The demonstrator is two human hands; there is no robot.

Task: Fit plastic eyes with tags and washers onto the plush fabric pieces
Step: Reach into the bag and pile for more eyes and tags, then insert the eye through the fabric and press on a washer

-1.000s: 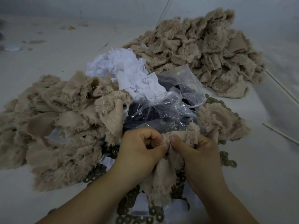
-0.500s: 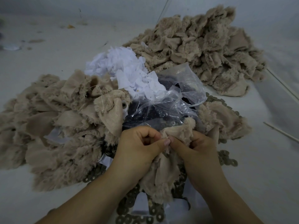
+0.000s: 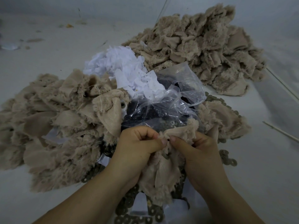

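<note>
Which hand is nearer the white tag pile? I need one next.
Left. The left hand sits below the white tag pile, slightly right; the right hand is farther right, beyond the plastic bag.

A beige plush piece (image 3: pixel 163 172) hangs crumpled, backing side out, a small dark eye (image 3: pixel 168 139) showing at its top fold. Behind it a clear bag (image 3: pixel 176 101) holds dark eyes. Round washers (image 3: pixel 228 160) lie scattered beside white tags (image 3: pixel 126 70).
</note>
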